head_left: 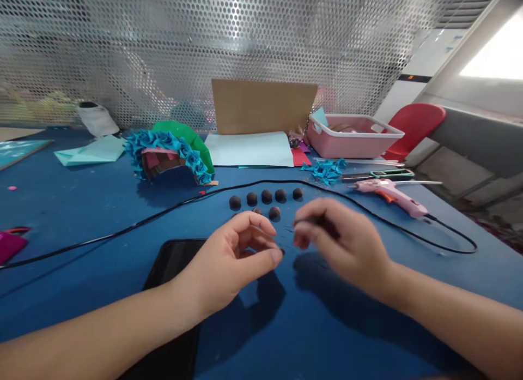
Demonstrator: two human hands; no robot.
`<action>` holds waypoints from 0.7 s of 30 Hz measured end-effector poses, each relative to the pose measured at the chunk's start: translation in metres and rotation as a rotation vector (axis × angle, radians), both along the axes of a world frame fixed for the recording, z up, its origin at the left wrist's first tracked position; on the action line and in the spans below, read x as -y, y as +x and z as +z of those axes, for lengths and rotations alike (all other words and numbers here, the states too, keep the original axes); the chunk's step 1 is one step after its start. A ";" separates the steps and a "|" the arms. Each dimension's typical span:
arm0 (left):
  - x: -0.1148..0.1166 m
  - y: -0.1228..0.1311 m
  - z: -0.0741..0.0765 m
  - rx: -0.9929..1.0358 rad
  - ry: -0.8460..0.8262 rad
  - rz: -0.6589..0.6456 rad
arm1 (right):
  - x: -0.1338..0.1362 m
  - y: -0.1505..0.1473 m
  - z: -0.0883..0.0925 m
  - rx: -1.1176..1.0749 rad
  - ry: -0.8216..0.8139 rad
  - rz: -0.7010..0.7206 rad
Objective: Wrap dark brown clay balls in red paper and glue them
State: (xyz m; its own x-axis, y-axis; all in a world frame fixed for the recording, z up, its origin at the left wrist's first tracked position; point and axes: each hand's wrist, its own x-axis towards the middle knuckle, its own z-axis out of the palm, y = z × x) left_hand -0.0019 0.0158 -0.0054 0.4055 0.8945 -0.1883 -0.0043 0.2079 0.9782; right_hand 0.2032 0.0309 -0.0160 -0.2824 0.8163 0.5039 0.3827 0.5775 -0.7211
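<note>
Curled over the middle of the blue table, my left hand has a small dark piece at its thumb tip, pinched by fingers mostly hidden behind the thumb. My right hand is a short way to the right, blurred, its fingers bent together around something dark that I cannot make out. Just beyond the hands, several dark brown balls sit in two rough rows; my left fingers partly cover the nearer row. Thin dark crumbs lie between the hands. A black tablet-like slab lies under my left forearm.
A black cord loops across the table to a pink glue gun, with a utility knife behind it. Farther back are a blue-flowered paper craft, white paper, cardboard and a pink basket.
</note>
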 end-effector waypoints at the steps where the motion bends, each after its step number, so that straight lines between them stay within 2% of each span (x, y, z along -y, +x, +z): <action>1: 0.002 -0.001 -0.001 -0.053 0.047 -0.030 | -0.005 0.003 0.001 -0.144 -0.100 -0.089; 3: 0.005 -0.003 -0.003 -0.203 0.213 -0.145 | -0.015 0.008 0.003 -0.432 -0.297 -0.172; 5: 0.009 -0.003 -0.007 -0.368 0.466 -0.265 | -0.021 0.011 0.004 -0.593 -0.475 -0.123; 8: 0.015 -0.003 -0.011 -0.570 0.800 -0.381 | -0.020 0.008 0.007 -0.635 -0.636 -0.033; 11: 0.020 -0.003 -0.010 -0.673 0.891 -0.421 | -0.016 0.005 0.013 -0.632 -0.677 0.028; 14: 0.020 0.001 0.001 -0.577 0.751 -0.324 | -0.019 0.009 0.022 -0.625 -0.661 0.064; 16: 0.014 0.007 0.015 -0.443 0.570 -0.177 | -0.023 0.010 0.031 -0.642 -0.604 0.068; 18: 0.002 0.018 0.033 -0.241 0.328 0.013 | -0.022 0.005 0.039 -0.621 -0.414 0.054; 20: -0.013 0.031 0.054 0.102 0.070 0.191 | -0.015 -0.009 0.048 -0.443 -0.112 0.040; 21: -0.021 0.039 0.065 0.260 -0.031 0.202 | -0.009 -0.019 0.052 -0.306 0.042 0.039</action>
State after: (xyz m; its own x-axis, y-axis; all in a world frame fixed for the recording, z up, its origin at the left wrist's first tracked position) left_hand 0.0367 0.0372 0.0592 0.2585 0.9573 -0.1296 -0.2974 0.2065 0.9322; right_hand 0.1840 0.0399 0.0358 -0.1436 0.7845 0.6033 0.1286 0.6192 -0.7746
